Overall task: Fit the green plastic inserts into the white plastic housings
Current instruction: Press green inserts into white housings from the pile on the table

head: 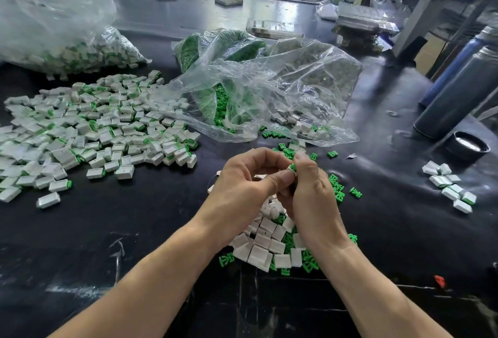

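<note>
No brand, label or writing can be read on anything here. Both forearms reach in from the near edge of the black worktop [134,230] and the hands meet above its middle. The left hand [242,184] curls its fingers, thumb pressed onto a small white housing [290,168] with a green insert [293,167] showing at its end; the right hand [312,192] pinches the same piece from the other side. Under the wrists lies a heap of loose housings and inserts [269,246]. Assembled pieces [102,127] spread toward the left edge, clear plastic bags [269,81] behind toward the far edge
</note>
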Demonstrator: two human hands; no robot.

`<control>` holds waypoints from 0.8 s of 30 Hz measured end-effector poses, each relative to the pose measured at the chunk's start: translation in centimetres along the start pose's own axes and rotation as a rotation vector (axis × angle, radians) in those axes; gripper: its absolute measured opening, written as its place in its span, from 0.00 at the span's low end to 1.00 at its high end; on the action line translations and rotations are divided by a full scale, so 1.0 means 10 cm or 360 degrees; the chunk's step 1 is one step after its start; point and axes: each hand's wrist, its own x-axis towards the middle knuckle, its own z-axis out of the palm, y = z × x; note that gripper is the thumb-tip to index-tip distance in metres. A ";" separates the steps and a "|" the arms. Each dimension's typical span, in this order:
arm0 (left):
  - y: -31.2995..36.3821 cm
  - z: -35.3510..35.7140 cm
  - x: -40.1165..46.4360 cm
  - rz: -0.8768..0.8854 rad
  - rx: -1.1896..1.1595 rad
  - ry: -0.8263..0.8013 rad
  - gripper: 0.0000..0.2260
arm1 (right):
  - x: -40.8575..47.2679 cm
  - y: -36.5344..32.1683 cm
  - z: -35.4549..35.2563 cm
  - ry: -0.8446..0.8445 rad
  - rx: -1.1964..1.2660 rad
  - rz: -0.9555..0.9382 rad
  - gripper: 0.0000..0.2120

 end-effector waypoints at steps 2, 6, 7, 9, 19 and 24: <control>0.01 0.00 0.00 0.0005 0.0033 0.0016 0.03 | -0.01 -0.02 0.00 0.0000 0.0102 0.0036 0.30; 0.01 0.01 0.00 0.0014 0.0048 0.0047 0.03 | -0.01 -0.01 0.00 -0.0028 0.0106 0.0050 0.29; 0.01 0.01 0.00 0.0012 0.0048 0.0051 0.03 | -0.01 -0.01 0.00 -0.0034 0.0086 0.0041 0.29; 0.00 0.02 0.00 0.0005 0.0062 0.0065 0.04 | 0.00 0.00 0.01 -0.0026 0.0064 0.0037 0.28; 0.00 0.05 0.00 -0.0036 0.0129 0.0109 0.05 | 0.07 0.10 0.03 0.0078 -0.0128 0.0048 0.27; -0.01 0.07 -0.01 -0.0032 0.0127 0.0110 0.04 | 0.06 0.08 0.03 0.0133 -0.0185 0.0005 0.24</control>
